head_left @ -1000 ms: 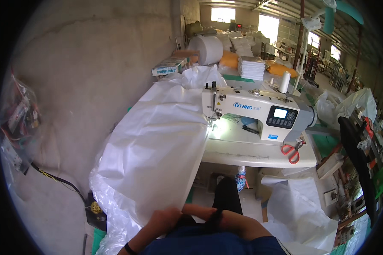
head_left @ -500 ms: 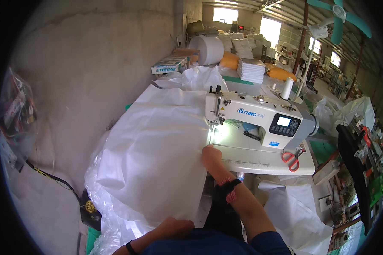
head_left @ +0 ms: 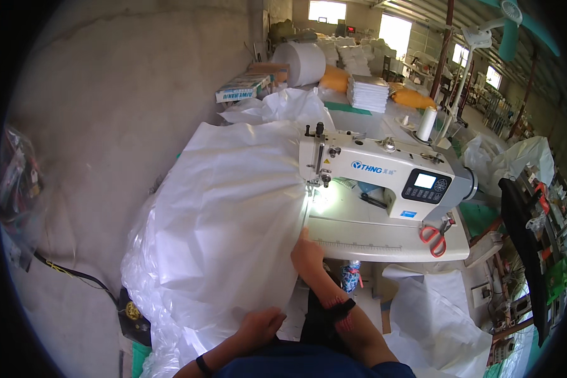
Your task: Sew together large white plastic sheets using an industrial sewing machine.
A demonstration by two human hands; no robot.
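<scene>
A large white plastic-like sheet hangs over the left side of the sewing machine, its right edge running under the lit needle area. My right hand is closed on that edge, at the front of the machine bed, below the needle. Closer to my body, my left hand is closed at the sheet's lower edge; its fingertips are partly hidden. Creases fan through the sheet from the needle. Red-handled scissors lie on the bed's right end, and a small dark tool rests under the machine arm.
A bare wall rises at the left. Another white sheet hangs at my right, below the bed. A thread cone stands behind the machine. Farther back are a stack of white sheets and a big white roll.
My right hand has come back toward me along the sheet's edge. My left hand has risen slightly. The sheet has shifted and shows more creases near the needle. The view has turned a little.
</scene>
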